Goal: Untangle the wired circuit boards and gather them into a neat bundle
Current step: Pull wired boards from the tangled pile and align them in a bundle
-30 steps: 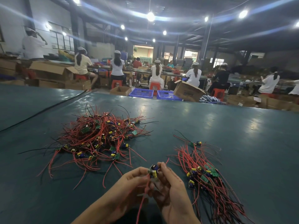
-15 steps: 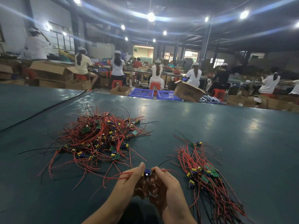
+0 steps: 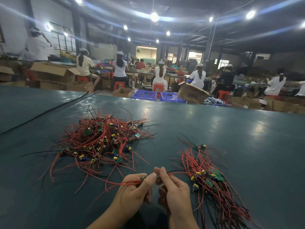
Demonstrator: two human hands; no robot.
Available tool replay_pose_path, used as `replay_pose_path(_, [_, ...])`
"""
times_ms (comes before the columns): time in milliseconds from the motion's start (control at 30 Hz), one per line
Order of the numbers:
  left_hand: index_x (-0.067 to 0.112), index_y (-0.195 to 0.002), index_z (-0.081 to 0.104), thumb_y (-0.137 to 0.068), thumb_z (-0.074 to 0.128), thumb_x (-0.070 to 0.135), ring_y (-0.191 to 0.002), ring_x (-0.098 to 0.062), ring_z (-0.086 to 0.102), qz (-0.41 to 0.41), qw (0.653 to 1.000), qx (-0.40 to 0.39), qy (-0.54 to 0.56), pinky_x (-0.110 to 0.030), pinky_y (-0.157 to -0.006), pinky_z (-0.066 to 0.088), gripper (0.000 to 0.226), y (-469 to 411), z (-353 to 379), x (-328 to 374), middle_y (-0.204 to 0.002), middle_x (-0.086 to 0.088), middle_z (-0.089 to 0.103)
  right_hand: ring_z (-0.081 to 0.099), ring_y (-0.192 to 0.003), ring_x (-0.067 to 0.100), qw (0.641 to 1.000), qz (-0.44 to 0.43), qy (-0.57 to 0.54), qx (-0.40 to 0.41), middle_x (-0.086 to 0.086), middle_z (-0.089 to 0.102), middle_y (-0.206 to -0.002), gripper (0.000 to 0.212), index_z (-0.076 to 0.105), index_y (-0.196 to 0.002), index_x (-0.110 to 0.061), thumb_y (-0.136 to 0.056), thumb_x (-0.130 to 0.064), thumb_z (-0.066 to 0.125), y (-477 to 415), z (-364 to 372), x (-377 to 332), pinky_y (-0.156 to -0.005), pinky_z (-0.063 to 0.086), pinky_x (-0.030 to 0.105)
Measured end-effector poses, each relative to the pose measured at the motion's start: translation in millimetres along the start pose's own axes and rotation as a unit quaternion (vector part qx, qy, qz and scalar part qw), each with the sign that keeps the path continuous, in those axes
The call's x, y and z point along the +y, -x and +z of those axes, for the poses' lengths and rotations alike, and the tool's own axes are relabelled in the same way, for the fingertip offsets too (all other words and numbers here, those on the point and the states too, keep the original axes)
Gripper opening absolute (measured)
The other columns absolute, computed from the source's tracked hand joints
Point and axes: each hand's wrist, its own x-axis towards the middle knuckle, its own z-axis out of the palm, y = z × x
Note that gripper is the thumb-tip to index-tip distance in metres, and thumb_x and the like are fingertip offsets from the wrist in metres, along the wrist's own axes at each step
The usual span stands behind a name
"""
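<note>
A tangled heap of small circuit boards with red and black wires point(image 3: 102, 139) lies on the dark green table point(image 3: 247, 146), left of centre. To the right, a straighter bundle of wired boards point(image 3: 212, 184) stretches toward the near edge. My left hand point(image 3: 133, 194) pinches one small wired board point(image 3: 143, 178) at its fingertips, red wires trailing off to the left. My right hand point(image 3: 173, 189) pinches the wires leading rightward from that board, close beside the left fingertips.
Beyond the table's far edge stand two blue crates point(image 3: 158, 96), open cardboard boxes point(image 3: 191, 93) and red stools. Several people in white caps sit with their backs to me at distant benches. A black cable point(image 3: 41, 114) crosses the table's left part.
The board sat upright between both hands' fingertips; now it is lower and in the left fingers, and the red wires have been drawn out sideways to the left and right.
</note>
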Motion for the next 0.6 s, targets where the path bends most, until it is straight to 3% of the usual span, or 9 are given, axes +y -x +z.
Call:
replay_pose_path(100, [0.017, -0.043, 0.056, -0.077, 0.049, 0.062, -0.051, -0.016, 0.055, 0.049, 0.998, -0.004, 0.038, -0.037, -0.065, 0.048, 0.056, -0.1, 1.0, 10.4, -0.046, -0.003, 0.057, 0.037, -0.039, 0.005, 0.997, 0.003, -0.023, 0.078, -0.005, 0.058, -0.054, 0.015, 0.081, -0.077, -0.023, -0.085, -0.024, 0.069, -6.9, -7.9, -8.9, -0.036, 0.027, 0.019])
replay_pose_path(300, [0.014, -0.041, 0.053, -0.078, 0.050, 0.057, -0.048, -0.020, 0.053, 0.075, 0.996, -0.003, 0.054, -0.033, -0.064, 0.047, 0.057, -1.9, -4.1, 10.6, -0.043, -0.006, 0.055, 0.037, -0.034, 0.005, 0.986, -0.052, -0.026, 0.155, 0.002, 0.074, -0.074, 0.020, 0.079, -0.070, -0.026, -0.087, -0.025, 0.070, -22.4, -32.3, -17.8, -0.032, 0.031, 0.018])
replay_pose_path(400, [0.017, -0.039, 0.052, -0.078, 0.052, 0.056, -0.047, -0.020, 0.051, 0.076, 0.996, 0.005, 0.054, -0.033, -0.063, 0.046, 0.055, -1.6, -4.5, 7.1, -0.043, -0.006, 0.054, 0.031, -0.031, 0.006, 0.984, -0.060, -0.049, 0.160, 0.008, 0.074, -0.072, 0.011, 0.079, -0.085, -0.017, -0.088, -0.019, 0.068, -26.9, -35.1, -13.4, -0.033, 0.032, 0.018])
replay_pose_path(500, [0.019, -0.038, 0.046, -0.074, 0.059, 0.053, -0.043, -0.019, 0.046, 0.048, 0.990, 0.073, 0.115, -0.027, -0.054, 0.043, 0.051, -3.0, -13.2, 9.8, -0.041, -0.009, 0.050, 0.037, -0.031, 0.004, 0.969, -0.061, -0.122, 0.207, 0.004, 0.066, -0.054, 0.023, 0.072, -0.107, -0.017, -0.093, -0.005, 0.059, -32.8, -51.0, -18.4, -0.032, 0.031, 0.015])
replay_pose_path(600, [0.020, -0.041, 0.045, -0.081, 0.065, 0.043, -0.043, -0.019, 0.045, 0.025, 0.972, 0.147, 0.181, -0.029, -0.053, 0.040, 0.050, -10.3, -30.2, 9.8, -0.044, -0.009, 0.048, 0.031, -0.031, 0.005, 0.961, -0.083, -0.156, 0.214, 0.006, 0.070, -0.061, 0.021, 0.064, -0.115, -0.008, -0.096, -0.017, 0.059, -32.2, -60.9, -29.9, -0.033, 0.030, 0.015])
